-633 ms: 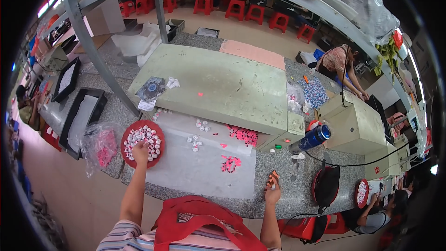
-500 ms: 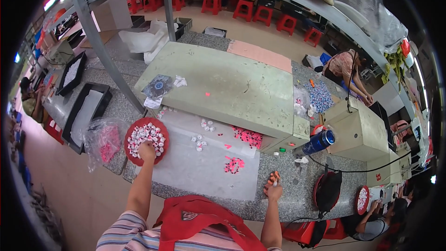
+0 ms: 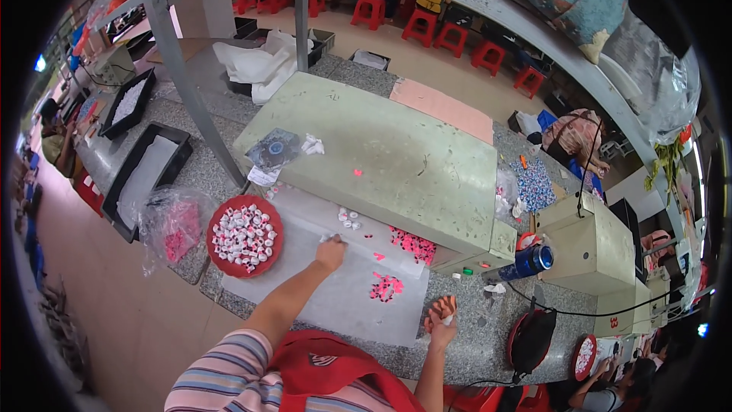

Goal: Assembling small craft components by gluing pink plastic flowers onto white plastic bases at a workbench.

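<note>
My left hand (image 3: 329, 253) is over the white sheet (image 3: 305, 290), fingers drawn together at the spot beside a few small white pieces (image 3: 348, 218). What its fingertips hold is hidden. Left of it stands a red scalloped bowl (image 3: 216, 254) heaped with small white pieces (image 3: 245, 238) that have pink and dark marks. My right hand (image 3: 441, 314) rests palm up over the stone counter, fingers apart and slightly bent, with orange on the fingertips and something whitish at the thumb. Small pink and dark pieces (image 3: 386, 287) lie on the sheet between my hands.
A long pale green machine housing (image 3: 381, 160) spans the counter behind the sheet, with more pink pieces (image 3: 412, 245) by its edge. A blue bottle (image 3: 526, 263) lies at right, near a black cable. Black trays (image 3: 145, 175) and a plastic bag (image 3: 177, 229) sit at left. Other people work nearby.
My left hand has left the red bowl and moved right onto the sheet, where it covers a spot that held white pieces. My right hand stays near its place, fingers turned more upward.
</note>
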A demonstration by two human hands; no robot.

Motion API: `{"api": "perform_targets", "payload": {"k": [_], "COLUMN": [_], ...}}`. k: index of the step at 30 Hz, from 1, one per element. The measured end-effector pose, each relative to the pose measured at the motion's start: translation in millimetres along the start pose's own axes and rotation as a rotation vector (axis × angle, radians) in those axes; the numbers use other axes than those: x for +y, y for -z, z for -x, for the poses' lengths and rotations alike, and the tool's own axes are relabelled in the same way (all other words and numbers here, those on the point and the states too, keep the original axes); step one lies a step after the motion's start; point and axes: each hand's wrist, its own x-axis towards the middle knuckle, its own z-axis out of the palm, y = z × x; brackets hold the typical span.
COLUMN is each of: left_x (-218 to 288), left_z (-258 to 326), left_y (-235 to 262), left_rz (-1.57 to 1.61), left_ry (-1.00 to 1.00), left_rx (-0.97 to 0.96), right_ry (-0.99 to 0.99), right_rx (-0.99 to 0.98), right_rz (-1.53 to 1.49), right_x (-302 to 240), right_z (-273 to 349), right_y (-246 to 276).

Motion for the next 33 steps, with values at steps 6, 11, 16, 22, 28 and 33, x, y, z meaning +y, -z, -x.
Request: {"api": "perform_targets", "payload": {"k": [6, 11, 16, 22, 28, 33], "left_x": [11, 40, 74, 136, 167, 186], "left_z": [3, 64, 85, 47, 61, 63], "left_y": [13, 53, 125, 233, 274, 284], "left_rz": [0.298, 1.660, 1.901, 2.038, 1.635, 1.581], "left_ry": [0.307, 0.771, 0.680, 0.372, 0.099, -0.006], "left_rx": [-0.045, -0.393, -0.390, -0.464, -0.276, -0.085], "right_ry": [-0.013, -0.140, 0.152, 0.248, 0.354, 0.952], "right_rx": [-0.037, -0.103, -0.047, -0.381, -0.469, -0.320], "right_rz": [0.164, 0.249, 0.254, -0.138, -0.125, 0.144], "right_x": [8, -8, -9, -150, -225, -221], "right_z": [3, 17, 7, 120, 188, 207], "right_y": [38, 11, 3, -48, -71, -65]}}
